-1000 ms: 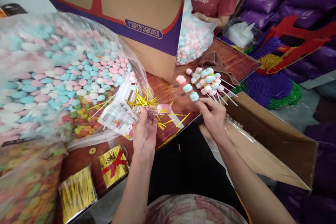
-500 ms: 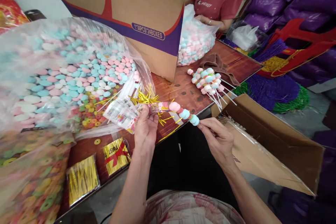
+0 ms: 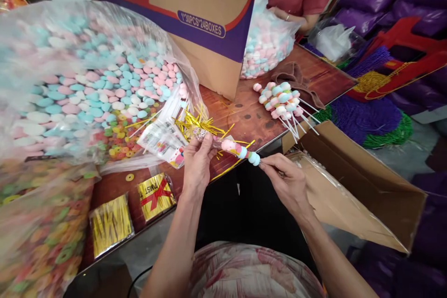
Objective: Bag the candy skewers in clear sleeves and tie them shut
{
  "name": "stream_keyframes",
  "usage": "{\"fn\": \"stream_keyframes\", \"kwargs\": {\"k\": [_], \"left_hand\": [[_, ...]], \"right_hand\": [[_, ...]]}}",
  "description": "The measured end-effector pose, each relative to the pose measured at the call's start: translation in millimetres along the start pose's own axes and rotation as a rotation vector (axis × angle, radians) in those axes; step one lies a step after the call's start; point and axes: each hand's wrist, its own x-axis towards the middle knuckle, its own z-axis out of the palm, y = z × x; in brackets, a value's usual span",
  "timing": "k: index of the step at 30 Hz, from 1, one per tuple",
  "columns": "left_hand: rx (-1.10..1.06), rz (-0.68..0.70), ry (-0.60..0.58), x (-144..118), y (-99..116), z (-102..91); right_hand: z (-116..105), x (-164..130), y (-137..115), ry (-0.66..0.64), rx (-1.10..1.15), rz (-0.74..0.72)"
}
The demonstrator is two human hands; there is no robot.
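**Two hands, one candy skewer**

Two packs of gold ties [image 3: 111, 225] lie at the near desk [image 3: 251, 121] edge. Just beyond, the left hand [image 3: 197, 167] pinches a clear sleeve [image 3: 213, 142], while the right hand [image 3: 288, 181] grips the stick end of a skewer [image 3: 240, 151], whose candy end sits in the sleeve mouth, above the desk edge. Loose ties [image 3: 197, 123] lie behind. Farther right rests a skewer pile [image 3: 282, 102]. A big candy bag [image 3: 87, 84] and a carton [image 3: 195, 14] stand beyond.
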Motion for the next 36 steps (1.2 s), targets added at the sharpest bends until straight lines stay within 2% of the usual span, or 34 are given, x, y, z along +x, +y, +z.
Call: {"fn": "stream_keyframes", "kwargs": {"k": [2,8,13,16,20,25,29,33,36], "left_hand": [[-0.041,-0.009,0.002,0,-1,1.1],[-0.116,0.025,0.010,9,4,-4.3],[-0.079,0.056,0.003,5,0,-1.1],[-0.022,0.079,-0.014,-1,-6,5.1],[-0.046,0.048,-0.048,-2,-5,9.8],[-0.100,0.047,0.014,2,0,6.1],[-0.076,0.022,-0.031,-3,-6,4.3],[-0.054,0.044,-0.080,-9,-13,6.2],[-0.060,0.006,-0.071,-10,-13,6.7]], "right_hand": [[8,0,-2,0.026,0.022,0.026],[13,-1,-5,-0.063,0.089,0.066],[16,-3,-5,-0.081,0.047,0.154],[21,-1,-7,-0.043,0.022,0.174],[21,3,-11,-0.009,0.003,0.131],[11,-1,-11,-0.023,-0.048,0.049],[11,-8,-8,0.014,-0.093,0.011],[16,-12,-7,0.001,-0.167,-0.089],[18,-13,-8,0.009,-0.224,-0.129]]}}
